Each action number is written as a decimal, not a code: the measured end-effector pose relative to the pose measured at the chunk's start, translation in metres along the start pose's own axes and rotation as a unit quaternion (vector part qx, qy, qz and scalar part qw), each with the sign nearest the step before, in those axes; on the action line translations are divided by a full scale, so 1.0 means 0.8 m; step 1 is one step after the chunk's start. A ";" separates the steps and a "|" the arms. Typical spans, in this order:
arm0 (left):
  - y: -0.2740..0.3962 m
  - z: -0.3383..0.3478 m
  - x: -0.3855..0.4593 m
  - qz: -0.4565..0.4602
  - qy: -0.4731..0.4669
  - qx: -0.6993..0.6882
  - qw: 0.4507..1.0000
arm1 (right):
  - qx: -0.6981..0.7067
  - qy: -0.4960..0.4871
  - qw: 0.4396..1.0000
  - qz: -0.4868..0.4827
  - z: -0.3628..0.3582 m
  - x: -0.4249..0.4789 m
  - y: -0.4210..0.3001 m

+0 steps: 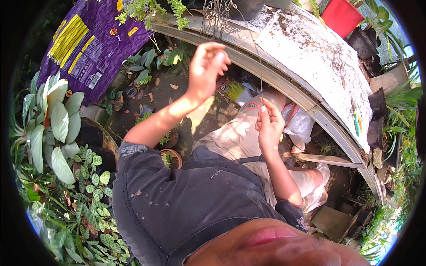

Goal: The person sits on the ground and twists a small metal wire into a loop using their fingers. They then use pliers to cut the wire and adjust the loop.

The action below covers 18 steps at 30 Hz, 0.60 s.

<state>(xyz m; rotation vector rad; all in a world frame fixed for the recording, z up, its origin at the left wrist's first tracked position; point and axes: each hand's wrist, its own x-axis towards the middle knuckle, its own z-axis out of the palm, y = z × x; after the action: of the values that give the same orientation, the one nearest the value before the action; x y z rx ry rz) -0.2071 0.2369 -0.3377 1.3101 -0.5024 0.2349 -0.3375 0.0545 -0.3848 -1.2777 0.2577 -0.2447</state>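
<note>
My right hand pinches the lower end of a thin wire between thumb and forefinger. The wire rises almost straight to the edge of the bench. My left hand is raised to the left of it, fingers loosely curled and nothing visible in them. Just above my left hand, a tangle of thin dark wires lies over the metal-framed bench edge. A dark plant pot stands beside the tangle. On the white sheet covering the bench lies a green-handled tool.
A purple printed sack is at the upper left. Leafy plants crowd the left side. Small pots stand on the ground by my left arm. A red pot and black pots line the far bench edge. A plastic bag is under the bench.
</note>
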 end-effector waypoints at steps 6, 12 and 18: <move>-0.019 0.045 -0.068 -0.168 -0.191 -0.123 0.959 | 0.002 0.017 1.000 0.005 0.006 -0.023 -0.009; 0.002 0.080 -0.073 -0.196 -0.230 -0.230 0.925 | 0.039 -0.011 0.999 -0.020 0.015 -0.028 -0.025; 0.012 0.051 -0.035 -0.176 -0.114 -0.138 0.968 | 0.112 -0.086 0.990 0.009 0.073 0.002 -0.026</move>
<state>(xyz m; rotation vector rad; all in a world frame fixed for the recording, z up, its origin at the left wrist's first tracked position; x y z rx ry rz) -0.2443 0.2029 -0.3360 1.1340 -0.4682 -0.2760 -0.3178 0.1015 -0.3490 -1.0666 0.0904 -0.1418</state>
